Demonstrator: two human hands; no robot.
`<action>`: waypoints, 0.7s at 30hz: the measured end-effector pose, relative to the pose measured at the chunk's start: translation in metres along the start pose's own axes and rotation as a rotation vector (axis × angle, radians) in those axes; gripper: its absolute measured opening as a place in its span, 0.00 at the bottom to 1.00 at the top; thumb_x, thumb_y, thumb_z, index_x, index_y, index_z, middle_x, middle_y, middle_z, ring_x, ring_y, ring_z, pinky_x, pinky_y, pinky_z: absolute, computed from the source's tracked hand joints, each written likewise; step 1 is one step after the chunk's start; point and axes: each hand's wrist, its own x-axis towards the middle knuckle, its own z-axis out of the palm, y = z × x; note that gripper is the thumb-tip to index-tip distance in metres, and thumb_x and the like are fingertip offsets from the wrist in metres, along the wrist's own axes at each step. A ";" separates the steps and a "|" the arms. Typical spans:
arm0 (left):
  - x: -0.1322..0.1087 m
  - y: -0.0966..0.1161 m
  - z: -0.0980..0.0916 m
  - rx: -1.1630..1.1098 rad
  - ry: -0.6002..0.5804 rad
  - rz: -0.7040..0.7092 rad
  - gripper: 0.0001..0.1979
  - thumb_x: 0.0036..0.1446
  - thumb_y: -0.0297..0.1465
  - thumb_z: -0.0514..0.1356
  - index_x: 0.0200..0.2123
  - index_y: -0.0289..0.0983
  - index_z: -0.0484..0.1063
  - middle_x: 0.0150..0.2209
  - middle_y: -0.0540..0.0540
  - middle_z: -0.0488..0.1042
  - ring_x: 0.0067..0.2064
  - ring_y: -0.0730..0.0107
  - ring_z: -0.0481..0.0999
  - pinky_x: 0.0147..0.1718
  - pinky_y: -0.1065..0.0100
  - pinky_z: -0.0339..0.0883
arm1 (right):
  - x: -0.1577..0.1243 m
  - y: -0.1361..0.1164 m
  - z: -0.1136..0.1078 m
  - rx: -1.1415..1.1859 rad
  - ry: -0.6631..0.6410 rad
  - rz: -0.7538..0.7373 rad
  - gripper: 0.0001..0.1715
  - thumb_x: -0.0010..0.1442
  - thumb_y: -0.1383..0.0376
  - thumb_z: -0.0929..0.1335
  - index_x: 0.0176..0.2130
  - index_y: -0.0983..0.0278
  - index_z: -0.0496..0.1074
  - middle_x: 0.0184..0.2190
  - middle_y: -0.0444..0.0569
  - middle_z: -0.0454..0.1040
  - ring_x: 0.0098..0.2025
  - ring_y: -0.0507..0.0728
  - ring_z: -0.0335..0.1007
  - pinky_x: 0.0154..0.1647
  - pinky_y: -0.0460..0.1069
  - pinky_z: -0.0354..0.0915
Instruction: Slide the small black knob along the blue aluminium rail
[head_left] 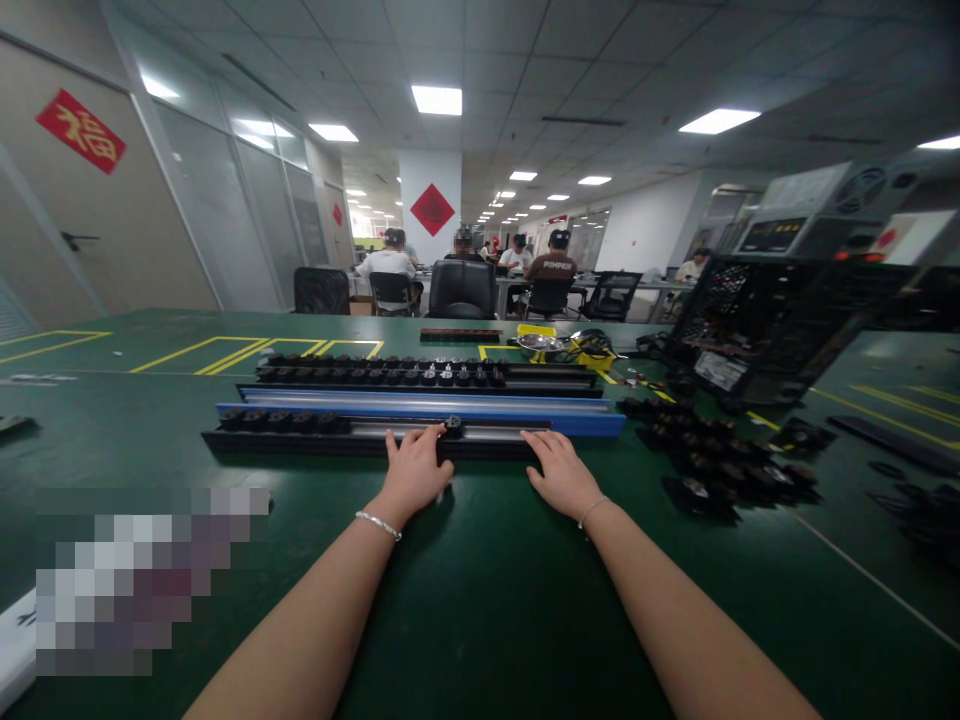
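Note:
A long black rail (289, 443) with a pale metal channel lies crosswise before me. Several black knob-like parts (281, 421) sit along its left stretch, and a single black part (454, 426) stands near its middle. My left hand (412, 472) rests on the rail, its fingertips touching that single part from the left, thumb spread apart at the front edge. Near the rail's right end, my right hand (561, 474) lays its outstretched fingers on the edge, apart from the part.
Behind lie a blue rail (611, 425) and black rails holding rows of similar parts (420, 377). A pile of black parts (712, 445) and an open computer case (750, 330) stand right. A blurred white object (19, 625) is at lower left. People sit in the background.

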 end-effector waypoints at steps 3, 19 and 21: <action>0.000 0.001 -0.001 0.016 -0.008 0.005 0.27 0.47 0.35 0.54 0.54 0.43 0.59 0.47 0.44 0.71 0.53 0.57 0.63 0.56 0.36 0.32 | 0.000 0.001 -0.001 -0.009 -0.006 0.000 0.33 0.56 0.63 0.60 0.60 0.64 0.56 0.57 0.51 0.60 0.60 0.58 0.47 0.60 0.54 0.47; 0.001 0.008 0.000 0.031 -0.052 0.054 0.30 0.49 0.35 0.53 0.58 0.41 0.55 0.50 0.42 0.70 0.55 0.56 0.61 0.57 0.37 0.27 | 0.009 -0.035 -0.003 -0.048 0.075 0.137 0.31 0.59 0.56 0.58 0.60 0.63 0.57 0.63 0.51 0.49 0.65 0.61 0.35 0.62 0.58 0.39; 0.001 0.010 0.001 0.023 -0.060 0.074 0.31 0.48 0.34 0.53 0.58 0.41 0.55 0.51 0.43 0.70 0.56 0.56 0.61 0.58 0.39 0.26 | 0.014 -0.041 -0.001 -0.042 0.064 0.146 0.32 0.59 0.55 0.57 0.60 0.62 0.56 0.64 0.51 0.49 0.65 0.62 0.35 0.62 0.58 0.38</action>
